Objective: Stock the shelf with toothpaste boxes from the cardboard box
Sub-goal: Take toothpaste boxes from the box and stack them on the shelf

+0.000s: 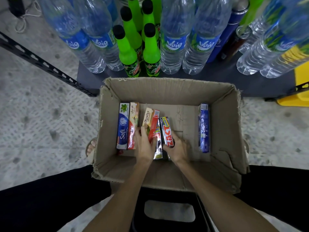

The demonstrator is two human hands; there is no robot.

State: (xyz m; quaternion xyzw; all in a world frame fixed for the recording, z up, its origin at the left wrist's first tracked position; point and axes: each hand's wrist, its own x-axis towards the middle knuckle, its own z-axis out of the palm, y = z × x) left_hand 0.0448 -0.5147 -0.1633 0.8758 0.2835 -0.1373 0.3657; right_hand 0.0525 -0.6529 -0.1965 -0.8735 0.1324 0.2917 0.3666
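Two bare hands are seen reaching into an open cardboard box (168, 91) that stands on the floor before a dark shelf (209, 81). The left hand (144, 144) is curled round a cluster of upright toothpaste boxes, its fingers wrapped on a yellow-and-orange box (148, 117) and a red box (154, 123). The right hand (178, 149) is closed on a silver-and-black box marked "Smokers" (165, 129), the thumb laid on its near face; how the remaining fingers lie behind it cannot be told. A second silver box (158, 148) is held between the two hands. Just left of the left fingers, a blue-and-white "Safi" box (122, 126) and a red-and-cream box (133, 125) are stood side by side against the carton's left wall. Well to the right of the right fingers, a dark blue box (204, 128) is stood alone near the right wall. Beyond the fingertips, on the shelf, clear water bottles (173, 47) with blue labels and green soda bottles (128, 52) with black caps are ranged. A yellow container (299, 86) is seen at the far right of the shelf.
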